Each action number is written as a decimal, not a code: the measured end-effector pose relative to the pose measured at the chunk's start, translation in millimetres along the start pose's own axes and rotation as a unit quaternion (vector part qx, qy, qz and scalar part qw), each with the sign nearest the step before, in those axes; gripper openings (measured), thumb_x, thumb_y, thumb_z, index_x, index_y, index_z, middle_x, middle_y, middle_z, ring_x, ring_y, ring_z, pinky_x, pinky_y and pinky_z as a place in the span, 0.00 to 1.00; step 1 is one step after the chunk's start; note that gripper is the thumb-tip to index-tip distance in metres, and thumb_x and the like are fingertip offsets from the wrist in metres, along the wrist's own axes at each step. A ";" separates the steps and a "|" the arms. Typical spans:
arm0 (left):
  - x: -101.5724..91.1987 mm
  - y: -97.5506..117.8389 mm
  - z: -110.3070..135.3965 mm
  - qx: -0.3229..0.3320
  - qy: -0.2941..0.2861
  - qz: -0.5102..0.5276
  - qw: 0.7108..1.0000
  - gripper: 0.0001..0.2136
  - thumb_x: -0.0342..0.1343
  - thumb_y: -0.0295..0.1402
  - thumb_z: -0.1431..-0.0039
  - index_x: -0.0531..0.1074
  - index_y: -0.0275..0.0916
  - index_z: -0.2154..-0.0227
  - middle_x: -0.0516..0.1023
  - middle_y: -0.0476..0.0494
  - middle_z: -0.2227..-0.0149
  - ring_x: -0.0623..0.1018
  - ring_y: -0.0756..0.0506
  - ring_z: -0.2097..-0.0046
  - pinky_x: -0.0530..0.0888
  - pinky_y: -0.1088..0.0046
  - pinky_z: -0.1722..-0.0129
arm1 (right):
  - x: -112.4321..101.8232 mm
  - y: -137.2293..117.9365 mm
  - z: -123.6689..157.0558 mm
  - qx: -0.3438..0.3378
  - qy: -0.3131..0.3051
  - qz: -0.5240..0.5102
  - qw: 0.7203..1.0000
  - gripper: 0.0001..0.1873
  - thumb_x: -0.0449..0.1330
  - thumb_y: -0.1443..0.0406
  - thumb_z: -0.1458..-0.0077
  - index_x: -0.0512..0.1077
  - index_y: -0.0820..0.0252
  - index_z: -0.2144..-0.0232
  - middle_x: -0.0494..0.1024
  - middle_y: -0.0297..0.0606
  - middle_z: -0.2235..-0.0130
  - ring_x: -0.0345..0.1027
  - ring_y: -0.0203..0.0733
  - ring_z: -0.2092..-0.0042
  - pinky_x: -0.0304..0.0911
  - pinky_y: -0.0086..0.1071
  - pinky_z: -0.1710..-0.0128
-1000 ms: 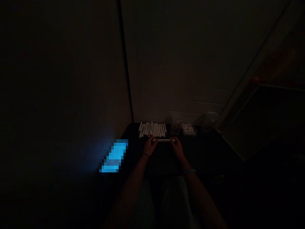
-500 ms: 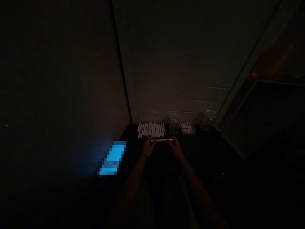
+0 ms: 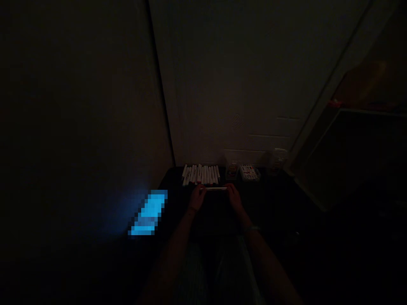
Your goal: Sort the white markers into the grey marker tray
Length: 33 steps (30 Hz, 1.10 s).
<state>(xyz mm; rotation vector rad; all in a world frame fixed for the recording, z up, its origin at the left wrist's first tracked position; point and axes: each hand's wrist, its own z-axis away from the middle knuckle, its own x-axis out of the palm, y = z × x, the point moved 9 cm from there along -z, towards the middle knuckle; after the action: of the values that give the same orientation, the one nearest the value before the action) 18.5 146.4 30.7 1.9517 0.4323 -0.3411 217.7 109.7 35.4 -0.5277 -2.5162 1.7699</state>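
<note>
A white marker [image 3: 216, 189] lies level between my two hands, above the dark table [image 3: 216, 216]. Its left end is pinched by my left hand [image 3: 198, 198]. My right hand [image 3: 233, 195] grips the other end. Just beyond them, several white markers [image 3: 205, 174] lie side by side in a row, some with coloured ends. To the right of that row stands a clear plastic case [image 3: 232, 170] with a label. Beside it is a case packed with markers [image 3: 249, 172]. The dim light hides the finer finger detail.
Another clear case [image 3: 277, 163] stands at the table's back right corner. A glowing blue, pixelated screen [image 3: 149, 214] is at the left. A pale wall [image 3: 222, 84] rises right behind the table, and a wall [image 3: 95, 106] closes the left side. Shelving [image 3: 365, 111] is at the right.
My right hand's fingers have closed further over the marker's right end, so less of it shows. The view has dimmed and shifted slightly.
</note>
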 end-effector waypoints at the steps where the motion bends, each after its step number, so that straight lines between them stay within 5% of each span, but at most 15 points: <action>1: 0.7 -0.6 -0.4 0.000 -0.005 0.003 1.000 0.11 0.41 0.34 0.44 0.67 0.38 0.68 0.73 0.46 0.65 0.71 0.48 0.61 0.66 0.72 0.58 | -0.8 0.4 -0.1 0.002 0.004 -0.001 1.000 0.17 0.44 0.57 0.47 0.68 0.58 0.66 0.70 0.34 0.71 0.62 0.37 0.67 0.57 0.28 0.67; 11: 3.1 3.3 0.9 0.013 -0.017 -0.017 1.000 0.11 0.46 0.39 0.47 0.67 0.38 0.69 0.72 0.48 0.68 0.71 0.49 0.65 0.67 0.74 0.62 | 2.7 -2.2 0.6 0.003 -0.009 -0.015 1.000 0.17 0.53 0.54 0.53 0.67 0.58 0.64 0.71 0.33 0.67 0.63 0.37 0.66 0.58 0.27 0.67; 25: 1.5 3.9 1.2 0.005 -0.014 -0.018 1.000 0.09 0.44 0.37 0.46 0.66 0.39 0.70 0.72 0.47 0.67 0.71 0.48 0.62 0.66 0.72 0.59 | 3.8 -1.5 0.2 0.001 -0.020 0.002 1.000 0.16 0.46 0.57 0.48 0.69 0.57 0.67 0.71 0.33 0.71 0.62 0.36 0.68 0.57 0.27 0.68; 33: 1.7 1.2 -0.4 -0.002 -0.015 -0.009 1.000 0.10 0.43 0.37 0.45 0.66 0.39 0.70 0.72 0.47 0.67 0.71 0.48 0.64 0.66 0.72 0.59 | 6.5 -0.2 0.7 0.002 -0.023 -0.004 1.000 0.15 0.52 0.55 0.52 0.69 0.57 0.66 0.72 0.33 0.68 0.64 0.38 0.65 0.58 0.28 0.65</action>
<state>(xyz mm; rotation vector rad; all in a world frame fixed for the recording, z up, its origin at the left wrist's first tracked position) 20.5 146.6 31.1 1.9366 0.4306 -0.3808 211.3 110.8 34.2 -0.4811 -2.5416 1.8044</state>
